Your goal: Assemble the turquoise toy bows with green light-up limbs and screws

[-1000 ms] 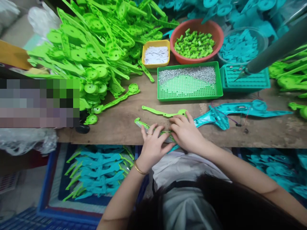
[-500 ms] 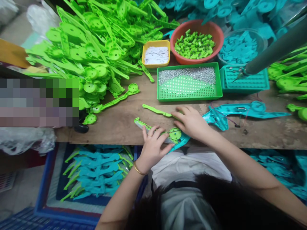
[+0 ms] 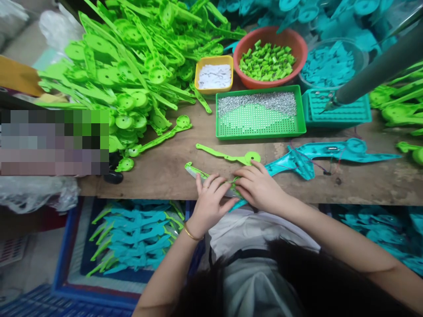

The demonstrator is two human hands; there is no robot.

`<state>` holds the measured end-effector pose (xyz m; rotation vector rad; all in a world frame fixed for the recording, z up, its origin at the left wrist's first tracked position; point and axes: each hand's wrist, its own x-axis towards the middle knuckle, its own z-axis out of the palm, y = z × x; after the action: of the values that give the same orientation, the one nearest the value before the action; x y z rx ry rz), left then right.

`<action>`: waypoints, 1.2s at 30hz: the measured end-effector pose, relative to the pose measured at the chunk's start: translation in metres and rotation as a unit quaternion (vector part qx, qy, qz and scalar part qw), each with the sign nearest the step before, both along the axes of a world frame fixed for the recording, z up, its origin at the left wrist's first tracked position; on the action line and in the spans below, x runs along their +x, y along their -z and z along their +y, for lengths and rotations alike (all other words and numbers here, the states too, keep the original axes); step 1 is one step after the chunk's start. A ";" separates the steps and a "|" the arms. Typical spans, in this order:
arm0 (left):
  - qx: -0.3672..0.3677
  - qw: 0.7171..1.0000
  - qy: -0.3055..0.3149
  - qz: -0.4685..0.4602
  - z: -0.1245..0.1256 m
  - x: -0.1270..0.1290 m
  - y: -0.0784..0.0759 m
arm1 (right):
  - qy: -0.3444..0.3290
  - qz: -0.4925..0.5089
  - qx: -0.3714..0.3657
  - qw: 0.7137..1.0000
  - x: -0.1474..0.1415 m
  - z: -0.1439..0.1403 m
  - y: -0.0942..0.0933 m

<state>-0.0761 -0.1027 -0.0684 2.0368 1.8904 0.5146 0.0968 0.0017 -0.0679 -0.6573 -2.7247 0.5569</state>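
At the bench's front edge lies a plastic assembly (image 3: 194, 171) with a lime-green arm, a pale blade-like strip and a teal piece under its right end. My left hand (image 3: 211, 202) holds it down, fingers bent over its middle and thumb near the teal piece. My right hand (image 3: 261, 187) is on its round end, fingertips closed down close to my left fingers and covering the disc. What lies under those fingertips is hidden. Just beyond them rests a loose lime-green arm (image 3: 228, 157) with a round end, untouched.
A teal plastic half (image 3: 330, 152) with thin wires lies to the right. Behind stand a green tray (image 3: 261, 132) of small metal screws, an orange bowl (image 3: 238, 61), a yellow tub (image 3: 198, 83) and a teal basket (image 3: 357, 116). A dark screwdriver (image 3: 373, 66) hangs at right.
My right hand has drawn back from the loose green arm, uncovering its round end, and moved onto the assembly's disc. My left hand stays in place.
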 end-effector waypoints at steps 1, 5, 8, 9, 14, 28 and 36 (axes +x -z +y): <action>0.001 1.000 0.001 0.003 0.000 0.000 0.000 | -0.002 0.002 0.002 1.000 0.000 0.000 0.000; 0.007 1.000 0.006 0.011 0.000 0.000 0.000 | -0.003 0.008 0.004 1.000 0.000 -0.001 -0.002; 0.014 1.000 0.006 0.011 0.000 0.000 0.000 | 0.005 0.004 0.002 1.000 0.001 -0.002 -0.001; 0.016 1.000 0.006 0.011 0.000 0.000 0.001 | 0.005 0.001 0.002 1.000 0.001 -0.002 -0.001; 0.016 0.999 0.010 0.026 0.000 0.001 -0.001 | 0.000 -0.022 0.008 1.000 0.000 -0.001 -0.001; 0.117 0.960 -0.249 -0.049 -0.022 -0.003 0.012 | -0.058 -0.062 0.025 0.996 0.003 0.009 -0.010; 0.081 0.991 -0.100 0.048 -0.013 0.001 0.009 | -0.070 -0.068 0.067 0.993 -0.001 0.008 -0.008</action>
<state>-0.0754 -0.1158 -0.0769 2.0119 2.1901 0.6497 0.0961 0.0101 -0.0601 -0.4909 -2.9208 0.3661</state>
